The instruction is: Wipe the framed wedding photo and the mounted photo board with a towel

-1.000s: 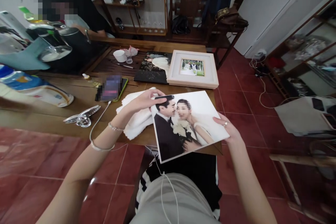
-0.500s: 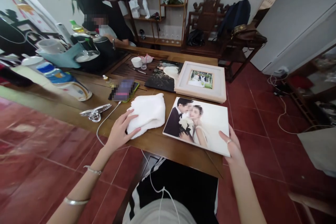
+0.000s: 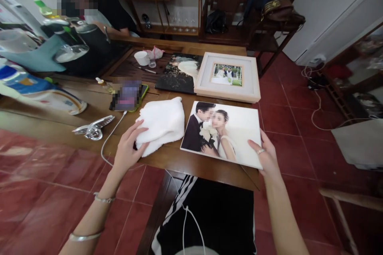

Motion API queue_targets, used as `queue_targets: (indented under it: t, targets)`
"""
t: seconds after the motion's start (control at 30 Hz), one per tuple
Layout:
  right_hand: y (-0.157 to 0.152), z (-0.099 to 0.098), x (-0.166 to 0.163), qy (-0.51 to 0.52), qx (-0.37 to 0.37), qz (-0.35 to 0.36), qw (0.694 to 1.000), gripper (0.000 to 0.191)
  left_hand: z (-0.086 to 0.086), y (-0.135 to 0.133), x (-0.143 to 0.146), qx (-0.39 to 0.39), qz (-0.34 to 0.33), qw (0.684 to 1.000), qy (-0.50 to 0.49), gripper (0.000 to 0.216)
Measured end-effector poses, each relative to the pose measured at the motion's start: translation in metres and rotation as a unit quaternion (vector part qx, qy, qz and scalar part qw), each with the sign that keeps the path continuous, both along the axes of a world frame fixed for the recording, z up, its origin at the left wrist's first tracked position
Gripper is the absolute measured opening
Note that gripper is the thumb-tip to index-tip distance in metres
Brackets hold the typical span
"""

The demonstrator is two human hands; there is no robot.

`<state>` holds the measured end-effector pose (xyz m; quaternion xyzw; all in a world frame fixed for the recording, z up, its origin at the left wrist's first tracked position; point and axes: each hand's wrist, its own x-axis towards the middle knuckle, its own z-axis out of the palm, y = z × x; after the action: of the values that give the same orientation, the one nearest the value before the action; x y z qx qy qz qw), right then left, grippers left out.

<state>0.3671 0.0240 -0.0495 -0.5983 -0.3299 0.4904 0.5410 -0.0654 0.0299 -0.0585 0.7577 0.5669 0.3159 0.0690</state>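
My right hand (image 3: 265,153) is closed round the right edge of a white-bordered photo panel (image 3: 220,133), thumb on its face and fingers behind. The panel shows a couple, one in a dark suit and one in a white dress with white flowers. At the left, my left hand (image 3: 128,145) grips the edge of a folded white towel (image 3: 163,123), fingers on top and thumb by the lower corner. Behind the panel lies a pale wooden picture frame (image 3: 205,73) holding a small outdoor photo. Partly under that frame is a dark photo panel (image 3: 176,81).
A phone (image 3: 128,95) with a white cable lies behind the towel, and a silver corkscrew-like metal tool (image 3: 94,127) left of it. A white cup (image 3: 141,58) stands on the tea tray. A blue and white packet (image 3: 44,91) lies far left. Another person (image 3: 101,4) sits across the table (image 3: 167,161).
The view has tilted down and shifted right, so things sit higher and further left. Both hands keep their hold on the towel and the photo panel.
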Motion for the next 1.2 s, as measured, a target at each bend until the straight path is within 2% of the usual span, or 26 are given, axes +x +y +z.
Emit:
queue_targets:
  t: [0.23,0.43,0.87,1.2]
  targets:
    - [-0.001,-0.001,-0.009,-0.042,0.031,-0.009,0.999,0.071,0.0,0.0,0.001,0.009,0.004,1.0,-0.002,0.03]
    - [0.001,-0.002,-0.011,-0.032,0.062,-0.018,0.997,0.063,-0.002,0.001,0.001,0.029,-0.007,1.0,-0.009,0.03]
    - [0.003,-0.007,-0.01,-0.033,0.05,-0.027,0.998,0.072,0.0,0.001,0.003,0.011,0.001,1.0,0.019,0.033]
    - [0.001,-0.009,-0.01,-0.042,0.091,0.004,0.995,0.066,0.001,-0.002,0.002,-0.003,0.001,1.0,0.028,0.034]
